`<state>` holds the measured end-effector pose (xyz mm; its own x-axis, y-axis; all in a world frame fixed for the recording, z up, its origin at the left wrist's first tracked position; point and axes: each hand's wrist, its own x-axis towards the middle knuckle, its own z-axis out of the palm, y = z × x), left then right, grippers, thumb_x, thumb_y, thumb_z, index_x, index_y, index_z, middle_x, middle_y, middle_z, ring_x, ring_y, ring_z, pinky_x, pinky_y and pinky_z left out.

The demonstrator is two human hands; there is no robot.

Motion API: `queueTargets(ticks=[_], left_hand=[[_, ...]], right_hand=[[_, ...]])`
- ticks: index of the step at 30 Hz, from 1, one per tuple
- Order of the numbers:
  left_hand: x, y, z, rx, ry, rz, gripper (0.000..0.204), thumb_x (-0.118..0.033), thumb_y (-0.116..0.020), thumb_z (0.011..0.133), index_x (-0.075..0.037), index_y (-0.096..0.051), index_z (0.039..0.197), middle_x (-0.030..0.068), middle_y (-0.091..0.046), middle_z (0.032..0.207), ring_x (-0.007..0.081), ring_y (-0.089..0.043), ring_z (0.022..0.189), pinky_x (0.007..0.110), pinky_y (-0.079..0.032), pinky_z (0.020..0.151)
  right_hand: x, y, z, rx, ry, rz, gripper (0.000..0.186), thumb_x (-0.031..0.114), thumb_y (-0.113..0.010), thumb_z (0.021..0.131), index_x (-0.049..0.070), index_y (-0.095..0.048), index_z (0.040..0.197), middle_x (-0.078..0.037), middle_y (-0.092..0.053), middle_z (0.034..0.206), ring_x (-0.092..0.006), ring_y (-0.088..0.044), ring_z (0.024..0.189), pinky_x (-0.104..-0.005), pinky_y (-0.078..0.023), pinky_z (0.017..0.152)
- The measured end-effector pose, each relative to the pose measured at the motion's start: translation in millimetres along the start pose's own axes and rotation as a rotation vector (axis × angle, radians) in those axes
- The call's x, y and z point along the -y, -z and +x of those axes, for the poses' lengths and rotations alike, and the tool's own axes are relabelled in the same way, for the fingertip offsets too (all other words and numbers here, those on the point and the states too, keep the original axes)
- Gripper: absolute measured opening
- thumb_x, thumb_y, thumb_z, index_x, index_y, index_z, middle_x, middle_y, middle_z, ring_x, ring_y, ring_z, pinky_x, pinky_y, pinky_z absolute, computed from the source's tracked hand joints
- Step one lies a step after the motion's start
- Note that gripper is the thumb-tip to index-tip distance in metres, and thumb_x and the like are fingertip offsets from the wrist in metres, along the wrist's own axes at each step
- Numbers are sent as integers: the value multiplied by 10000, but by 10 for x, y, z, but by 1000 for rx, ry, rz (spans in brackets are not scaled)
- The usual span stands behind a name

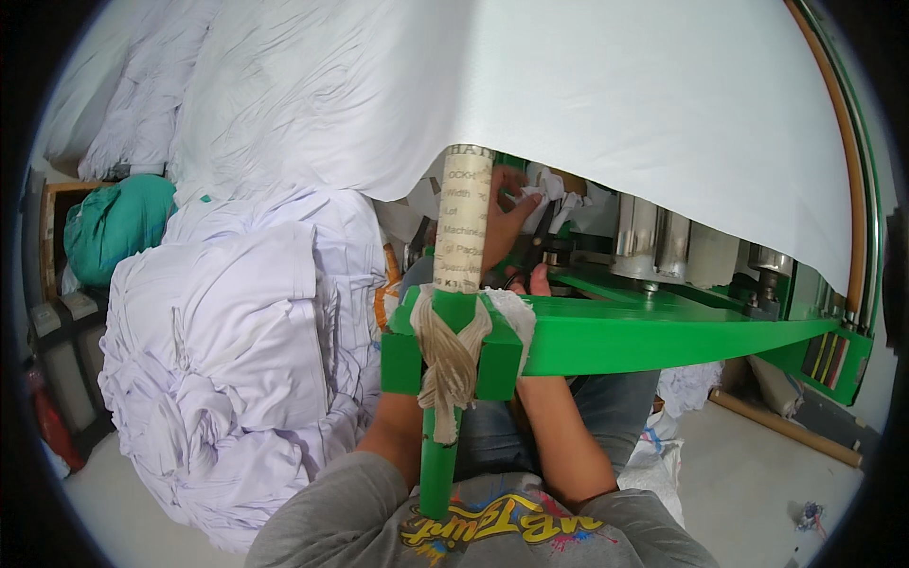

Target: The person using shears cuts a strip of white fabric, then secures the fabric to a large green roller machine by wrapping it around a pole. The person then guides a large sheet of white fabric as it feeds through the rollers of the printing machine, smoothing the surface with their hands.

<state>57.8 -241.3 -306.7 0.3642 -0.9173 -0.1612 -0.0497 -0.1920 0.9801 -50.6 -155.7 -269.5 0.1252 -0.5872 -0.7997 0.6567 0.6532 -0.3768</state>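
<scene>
My left hand (507,208), partly hidden behind a pale upright tube (459,218) with printing on it, pinches a white cloth scrap (546,185) beneath the edge of a broad white sheet (644,85). Just right of it and lower, my right hand (536,278) grips what look like dark scissors (538,233), pointing up toward that scrap. Both forearms reach under a green metal beam (663,336). The tube rises from a green post wrapped with beige cloth strips (447,360) in front of me.
Large heaps of white fabric (218,350) lie to my left, beside a teal bundle (114,227). Metal rollers (636,237) sit on the green machine at right. A long cardboard roll (786,426) lies on the floor (739,492) at the lower right.
</scene>
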Motion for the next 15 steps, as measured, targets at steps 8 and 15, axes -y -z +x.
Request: queueTargets(ticks=[8,15], left_hand=[[-54,14,10,145,-115,55,271,-246,-771,951,10,-735,1030,91,-687,951,201,-672,840,344,-527,746],[-309,156,-80,515,557,-155,357,-311,-678,1021,38,-704,1087,143,-723,870,254,-697,809,385,-540,765]], right_hand=[[123,172,40,226,-110,133,500,548,-687,1004,61,-645,1106,17,-569,701,-106,-572,565,-264,-485,501],[-2,611,746,906,-407,321,669,761,-504,984,125,-709,953,5,-586,642,-155,-608,609,-326,-567,626]])
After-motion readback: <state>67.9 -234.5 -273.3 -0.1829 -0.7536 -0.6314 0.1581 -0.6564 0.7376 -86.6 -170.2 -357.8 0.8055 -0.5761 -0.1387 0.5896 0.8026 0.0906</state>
